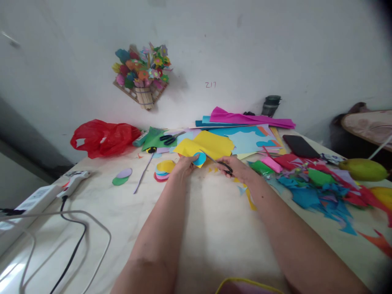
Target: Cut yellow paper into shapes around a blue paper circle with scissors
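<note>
Blue circle: while the left hand (pixel 185 164) pinches it, the blue circle (pixel 200 158) sits at the near edge of the yellow sheet (pixel 211 143), with yellow paper showing under its lower rim.
Left hand: thumb and fingers closed on the blue circle, just in front of the yellow sheet.
Right hand: the right hand (pixel 237 166) is wrapped around the handles of the scissors (pixel 226 166), right of the yellow sheet's near edge; the blades point towards the blue circle, and how far apart they stand I cannot tell.
Circle stack: the stacked paper circles (pixel 164 168), yellow on top, lie near the yellow sheet, to its left and nearer the person.
Purple strip: the purple strip (pixel 141 177) is left of the yellow sheet, beyond the stack.
Second scissors: the dark-handled pair (pixel 168 139) lies left of the yellow sheet, partly on green paper (pixel 152 139).
Red bag: the red plastic bag (pixel 104 141) is well left of the yellow sheet.
Scraps: the heap of coloured scraps (pixel 309 192) spreads well right of the yellow sheet.
Magenta roll: the magenta paper (pixel 251 117) lies behind the yellow sheet, to its right.
</note>
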{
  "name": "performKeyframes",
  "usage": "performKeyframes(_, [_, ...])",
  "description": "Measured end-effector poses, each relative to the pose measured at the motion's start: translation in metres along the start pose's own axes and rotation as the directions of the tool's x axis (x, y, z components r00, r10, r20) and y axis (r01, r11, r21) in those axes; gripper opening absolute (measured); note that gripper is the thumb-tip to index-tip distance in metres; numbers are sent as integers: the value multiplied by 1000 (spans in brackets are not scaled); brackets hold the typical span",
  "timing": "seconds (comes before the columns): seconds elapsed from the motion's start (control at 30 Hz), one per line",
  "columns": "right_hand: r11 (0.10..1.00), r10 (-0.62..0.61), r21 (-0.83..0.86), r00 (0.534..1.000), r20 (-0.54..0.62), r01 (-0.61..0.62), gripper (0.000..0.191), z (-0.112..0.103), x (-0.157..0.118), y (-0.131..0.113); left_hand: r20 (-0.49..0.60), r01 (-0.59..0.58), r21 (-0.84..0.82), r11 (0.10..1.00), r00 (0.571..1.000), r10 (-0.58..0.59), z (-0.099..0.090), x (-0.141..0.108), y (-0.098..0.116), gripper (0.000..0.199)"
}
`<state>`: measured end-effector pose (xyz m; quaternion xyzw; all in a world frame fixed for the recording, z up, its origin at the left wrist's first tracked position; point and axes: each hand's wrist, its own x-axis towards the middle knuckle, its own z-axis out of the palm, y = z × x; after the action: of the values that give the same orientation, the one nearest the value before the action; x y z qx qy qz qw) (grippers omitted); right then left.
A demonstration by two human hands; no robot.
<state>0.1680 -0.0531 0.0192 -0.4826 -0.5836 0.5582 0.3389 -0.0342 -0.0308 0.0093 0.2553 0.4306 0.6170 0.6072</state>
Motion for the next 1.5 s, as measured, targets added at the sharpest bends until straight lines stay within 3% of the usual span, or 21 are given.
performKeyframes(0.27, [998,69,12,997,-35,-69,21,1,-2,-2,0,13,38,999,1000,-13,-2,0,3,65])
performKeyframes(0.63, [998,45,33,999,23,-46,17,-4,1,3,17,9,25,1000,1000,-10,-5,0,3,68])
performKeyframes(0.87, [997,42,58,998,49,-45,16,-7,5,9,42,30,44,999,999,-32,-7,1,3,57])
performKeyframes(1.23, [998,37,51,999,33,-38,17,-6,10,15,51,29,65,998,998,-32,-4,-1,3,71])
performKeyframes(1.5, [999,30,41,999,22,-31,16,-5,6,9,70,34,50,998,997,-37,-6,0,2,65])
